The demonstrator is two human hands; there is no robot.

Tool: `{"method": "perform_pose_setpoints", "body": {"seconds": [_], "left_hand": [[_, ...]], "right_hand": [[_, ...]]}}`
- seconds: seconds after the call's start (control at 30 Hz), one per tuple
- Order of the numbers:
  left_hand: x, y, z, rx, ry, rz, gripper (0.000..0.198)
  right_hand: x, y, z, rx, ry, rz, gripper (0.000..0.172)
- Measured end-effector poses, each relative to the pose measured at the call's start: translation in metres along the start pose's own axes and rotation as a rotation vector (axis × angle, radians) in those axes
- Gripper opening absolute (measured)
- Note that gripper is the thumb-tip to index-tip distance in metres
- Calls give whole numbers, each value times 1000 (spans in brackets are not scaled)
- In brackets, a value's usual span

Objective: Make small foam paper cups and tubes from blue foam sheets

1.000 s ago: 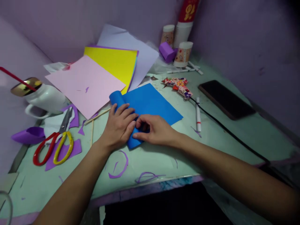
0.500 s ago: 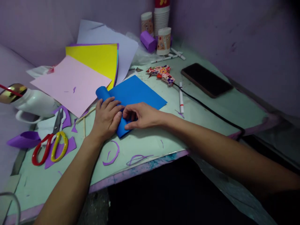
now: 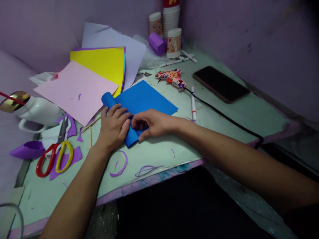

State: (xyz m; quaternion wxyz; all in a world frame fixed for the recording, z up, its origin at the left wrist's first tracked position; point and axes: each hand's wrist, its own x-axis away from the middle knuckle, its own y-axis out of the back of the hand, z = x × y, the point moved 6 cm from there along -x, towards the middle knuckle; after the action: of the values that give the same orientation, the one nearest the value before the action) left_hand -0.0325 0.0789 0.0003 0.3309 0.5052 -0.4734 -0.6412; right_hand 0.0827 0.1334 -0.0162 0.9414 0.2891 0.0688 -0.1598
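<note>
pale green tabletop (image 3: 224, 132), hemmed by lilac walls, carried the work, and the blue sheet (image 3: 147, 98) lay near its middle with its left edge curled into a tube (image 3: 107, 99). over the last second little had shifted: the view had swung a bit, while both hands stayed on the near part of the roll and the flat part of the sheet looked about as wide as before, so the rolling seemed paused or very slow. the left hand (image 3: 112, 127) lay palm down on the roll, fingers loosely spread and pressing, not wrapped round it. the right hand (image 3: 152, 122) had curled its fingers a touch tighter, nipping the paper by the roll against the thumb. left of the blue sheet lay a pink sheet (image 3: 74, 89) with a yellow one (image 3: 102, 63) behind it, and further left the scissors (image 3: 53, 159) on purple scraps. a thin wooden stick (image 3: 91, 124) lay just left of the roll. right of the blue sheet sat a pen (image 3: 193, 104), a patterned glue gun (image 3: 171, 77) with its black cord (image 3: 224, 119), and a phone (image 3: 220, 84). nothing lay on the flat part of the sheet.
</note>
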Motion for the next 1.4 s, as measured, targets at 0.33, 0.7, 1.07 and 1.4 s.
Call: {"method": "perform_pose_setpoints", "body": {"seconds": [0.33,0.7,1.07,1.4], "left_hand": [[3,2,4,38,8,-35,39],[1,3,2,68,13,-43,39],[4,2,2,74,66,-48,36],[4,1,0,115,101,-15,35]], "right_hand": [[2,1,8,91,8,16,40],[8,-11,26,521,-169,-96,35],[8,-18,21,554,-235,-17,19],[9,-17,17,479,-286,-13,14]]}}
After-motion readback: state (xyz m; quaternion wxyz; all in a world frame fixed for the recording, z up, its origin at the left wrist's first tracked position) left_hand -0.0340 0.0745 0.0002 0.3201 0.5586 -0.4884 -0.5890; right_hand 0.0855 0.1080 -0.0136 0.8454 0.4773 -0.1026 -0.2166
